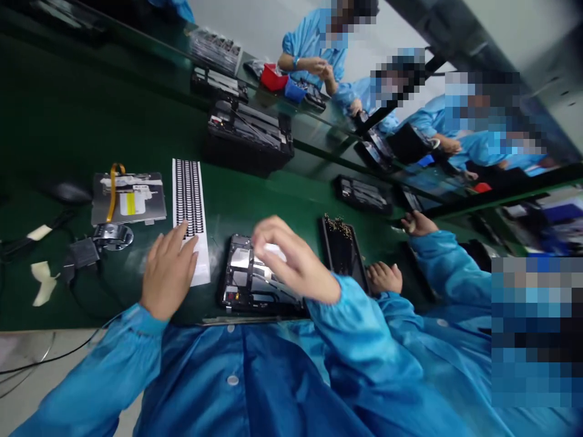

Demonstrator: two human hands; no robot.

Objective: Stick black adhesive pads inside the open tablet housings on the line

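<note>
My left hand (pixel 167 273) lies flat with its fingers stretched over the lower part of a white sheet of small black stickers (pixel 187 194). Over an opened tablet-like device (pixel 239 276) my right hand (pixel 294 261) hovers, thumb and fingers curled together in a pinch. Whatever those fingertips hold, if anything, is too small to make out. The device lies in a black frame, with silvery parts and cables inside, and my right hand covers part of it.
Left of the sheet are a metal panel with an orange ribbon cable (pixel 130 197) and a round metal piece (pixel 113 237). A stack of black frames (pixel 250 133) stands behind. A black tray of small gold parts (pixel 341 243) and a co-worker's hands (pixel 385 278) are at right.
</note>
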